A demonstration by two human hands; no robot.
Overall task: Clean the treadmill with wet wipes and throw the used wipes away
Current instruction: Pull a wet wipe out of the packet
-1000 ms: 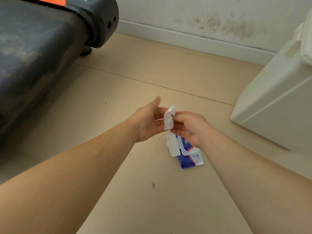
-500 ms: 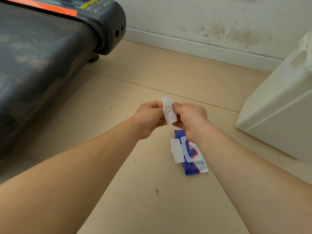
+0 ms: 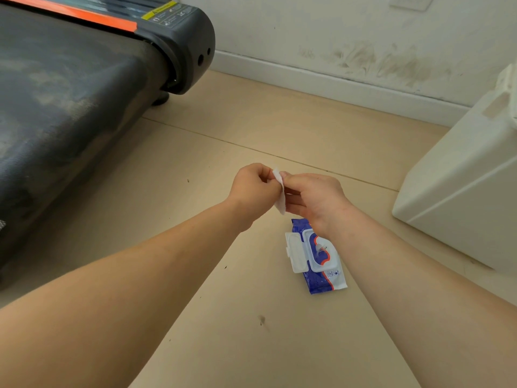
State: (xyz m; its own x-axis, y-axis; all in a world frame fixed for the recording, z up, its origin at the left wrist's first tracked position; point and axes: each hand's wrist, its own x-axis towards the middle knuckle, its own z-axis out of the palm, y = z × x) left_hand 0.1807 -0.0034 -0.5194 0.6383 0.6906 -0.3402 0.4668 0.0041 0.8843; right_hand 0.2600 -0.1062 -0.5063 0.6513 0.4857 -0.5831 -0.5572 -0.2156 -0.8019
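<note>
Pinching the wipe between them, the hands are close together above the floor; the left hand has its fingers curled round the wipe's upper edge, and the right hand nips the same edge from the other side; a second ago the left hand was spread, thumb raised, with only the right gripping, and half a second ago both had closed on it; the wipe now shows edge-on as a narrow white strip hanging down between the two palms, where before its flat face was turned to the camera; the pack lies on the floor just below the right wrist, its lid flipped open to the left, and more of it shows than a second ago, when the right hand covered most of it; the treadmill sits at the left, well apart from the hands, its belt streaked with pale dust, and more of its end cap is in view than earlier; a white container stands at the right by the scuffed wall.
</note>
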